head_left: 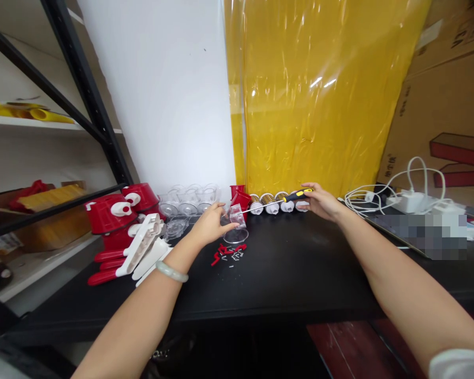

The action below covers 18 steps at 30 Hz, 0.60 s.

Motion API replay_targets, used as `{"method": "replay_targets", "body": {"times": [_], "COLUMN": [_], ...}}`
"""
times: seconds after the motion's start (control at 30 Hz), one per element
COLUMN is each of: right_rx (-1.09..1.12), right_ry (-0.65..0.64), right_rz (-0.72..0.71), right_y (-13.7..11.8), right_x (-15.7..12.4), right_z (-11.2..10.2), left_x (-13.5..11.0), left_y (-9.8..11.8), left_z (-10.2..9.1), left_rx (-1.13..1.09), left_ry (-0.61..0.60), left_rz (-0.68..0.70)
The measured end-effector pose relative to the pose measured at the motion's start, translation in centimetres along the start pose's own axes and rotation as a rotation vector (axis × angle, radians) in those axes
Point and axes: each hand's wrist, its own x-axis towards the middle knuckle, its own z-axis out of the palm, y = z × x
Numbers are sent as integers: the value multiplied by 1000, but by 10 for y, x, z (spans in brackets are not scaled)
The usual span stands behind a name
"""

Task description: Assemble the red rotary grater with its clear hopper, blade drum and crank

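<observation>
Both arms bare, stretched forward, converging toward centre.

Left arm (142,316): enters from lower left and runs up and to the right, forearm nearly straight, wrist level. Left hand (211,223): back of the hand toward the camera, fingers curled forward and to the right, thumb underneath, closed in a light pinching grip.

Right arm (398,289): enters from lower right and reaches up and to the left, elbow slightly bent, extended farther than the left. Right hand (319,202): knuckles up, fingers wrapped in a closed grip, pointing left toward the other hand.

Hands near each other, not touching.
</observation>
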Motion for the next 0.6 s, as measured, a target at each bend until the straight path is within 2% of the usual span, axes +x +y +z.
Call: {"method": "replay_targets", "body": {"times": [0.17,0.33,0.5,0.6], "right_rx": [-262,-79,-210,-128], "right_ry": [126,70,65,93], "right_rz": [51,15,47,70], "right_y": [4,0,-4,-4], "right_x": [3,3,3,4], "right_z": [0,2,0,1], "left_x": [0,0,0,0], "left_y": [1,1,0,0], "left_z": [0,-1,-1,-1], "left_rx": [2,2,-7,-2], "left_ry": [-3,9,10,2], "left_rz": [-6,6,10,7]}}
